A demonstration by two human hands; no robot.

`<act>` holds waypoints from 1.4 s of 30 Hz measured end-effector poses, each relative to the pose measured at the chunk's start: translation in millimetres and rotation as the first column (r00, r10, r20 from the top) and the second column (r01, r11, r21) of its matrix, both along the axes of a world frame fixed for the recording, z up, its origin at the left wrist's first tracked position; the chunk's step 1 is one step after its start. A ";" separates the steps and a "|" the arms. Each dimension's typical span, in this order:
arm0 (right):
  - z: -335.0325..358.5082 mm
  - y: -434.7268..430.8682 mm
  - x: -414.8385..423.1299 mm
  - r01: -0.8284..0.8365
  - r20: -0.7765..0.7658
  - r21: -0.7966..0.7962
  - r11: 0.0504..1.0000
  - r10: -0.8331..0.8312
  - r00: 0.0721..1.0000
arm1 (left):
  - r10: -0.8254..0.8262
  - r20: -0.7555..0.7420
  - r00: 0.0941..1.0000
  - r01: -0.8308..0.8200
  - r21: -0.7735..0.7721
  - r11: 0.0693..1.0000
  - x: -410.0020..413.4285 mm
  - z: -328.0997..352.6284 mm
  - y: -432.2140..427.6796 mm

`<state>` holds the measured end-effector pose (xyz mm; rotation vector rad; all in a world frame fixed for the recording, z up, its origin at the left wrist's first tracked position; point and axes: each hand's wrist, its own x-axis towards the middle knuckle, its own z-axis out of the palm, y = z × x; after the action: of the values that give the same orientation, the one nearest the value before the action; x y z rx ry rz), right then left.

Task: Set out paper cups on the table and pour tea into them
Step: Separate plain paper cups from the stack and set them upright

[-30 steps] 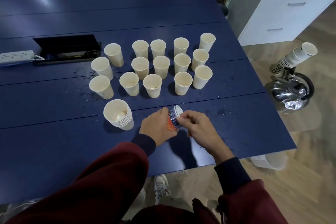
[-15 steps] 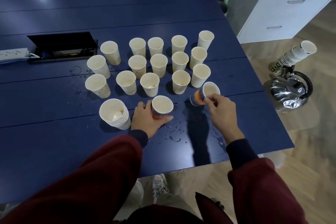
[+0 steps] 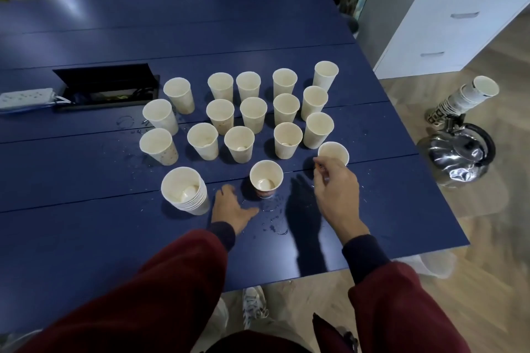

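A person in dark red sleeves leans over a blue table (image 3: pixel 86 238), both hands out among paper cups. The left hand (image 3: pixel 232 209) lies loose and spread on the wet tabletop, holding nothing, its fingers just beside a printed paper cup (image 3: pixel 266 180) that stands upright at the near edge of the group. The right hand (image 3: pixel 337 192) reaches forward with its fingertips pinched on the rim of a second paper cup (image 3: pixel 333 153), upright at the right end of the front row. Water droplets (image 3: pixel 272 218) speckle the surface between the two hands. To the left, a nested stack of cups (image 3: pixel 185 190) stands upright. Beyond, rows of cream paper cups (image 3: pixel 252 112) stand close together, mouths up; whether they hold tea cannot be told. Farther back on the left, an open cable box (image 3: pixel 106 86) is set into the table, a white power strip (image 3: pixel 27 97) beside it. Off the table to the right, a shiny steel kettle (image 3: pixel 456 155) sits on the wooden floor with another cup stack (image 3: pixel 464 96) leaning above it. A white drawer cabinet (image 3: pixel 447 28) stands behind.
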<state>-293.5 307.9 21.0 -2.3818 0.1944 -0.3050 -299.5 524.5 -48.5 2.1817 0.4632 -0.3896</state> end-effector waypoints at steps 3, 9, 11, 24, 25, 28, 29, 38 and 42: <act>0.6 18.9 -1.1 -0.030 0.028 0.044 0.999 0.029 0.999 | 0.092 -0.040 0.995 -0.093 -0.029 0.995 -24.6 -8.2 17.3; 15.0 77.5 2.6 -0.255 0.124 0.109 0.961 0.241 0.963 | 0.267 -0.064 0.962 -0.267 0.018 0.964 -53.3 -8.1 42.4; 23.5 102.7 0.6 -0.372 0.201 0.098 0.923 0.348 0.916 | 0.350 -0.060 0.935 -0.346 0.066 0.936 -55.6 -3.0 55.7; 18.8 170.9 -10.6 -0.657 0.023 0.015 0.754 0.656 0.754 | 0.282 0.262 0.923 -0.247 -0.158 0.956 -28.7 61.7 80.8; 21.0 168.3 -8.4 -0.635 0.039 0.040 0.772 0.634 0.773 | 0.272 0.260 0.926 -0.233 -0.172 0.957 -29.3 64.6 81.0; 28.0 162.8 -1.5 -0.569 0.028 0.118 0.814 0.570 0.821 | 0.238 0.286 0.928 -0.196 -0.168 0.966 -32.2 68.8 85.6; 28.2 162.4 -0.7 -0.552 0.005 0.137 0.822 0.557 0.830 | 0.202 0.310 0.929 -0.157 -0.162 0.974 -32.9 68.0 88.5; 21.3 188.8 -3.3 -0.442 -0.174 0.189 0.877 0.473 0.864 | -0.030 0.303 0.953 0.041 -0.029 0.999 -40.6 62.4 118.5; 20.1 203.4 -5.9 -0.318 -0.151 0.176 0.932 0.345 0.926 | -0.050 0.268 0.962 0.061 -0.033 0.998 -45.0 59.4 144.4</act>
<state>-299.4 511.3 41.1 -2.2437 -0.1041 0.0841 -344.5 668.9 10.8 2.1705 0.2422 -0.1291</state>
